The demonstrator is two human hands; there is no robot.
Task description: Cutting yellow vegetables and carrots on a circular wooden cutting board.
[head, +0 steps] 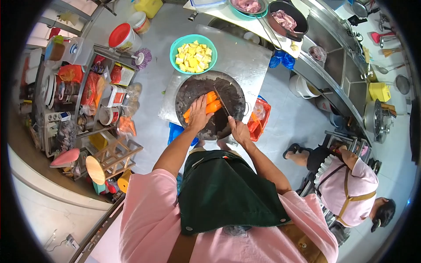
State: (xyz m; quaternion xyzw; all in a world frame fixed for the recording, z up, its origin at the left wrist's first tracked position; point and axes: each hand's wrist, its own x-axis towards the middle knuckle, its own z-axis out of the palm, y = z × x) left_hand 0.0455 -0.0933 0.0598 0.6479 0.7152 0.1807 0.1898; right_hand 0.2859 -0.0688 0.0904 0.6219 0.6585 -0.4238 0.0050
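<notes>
Peeled carrots (213, 102) lie side by side on a round, dark chopping block (227, 88). My left hand (198, 113) presses down over them, its palm and fingers covering their middle. In my right hand (239, 131) is the handle of a kitchen knife (222, 102). The blade stands on edge beside the carrots' right ends; whether it touches them I cannot tell. Just beyond the block, a turquoise bowl (172, 54) holds many yellow and white chunks of food.
The block rests on a metal table (243, 52). A red basket (261, 126) stands below its right side. Raw meat fills a dark pot (285, 19) on the back counter. A co-worker (348, 190) is at the right. A wooden stool (110, 161) lies left.
</notes>
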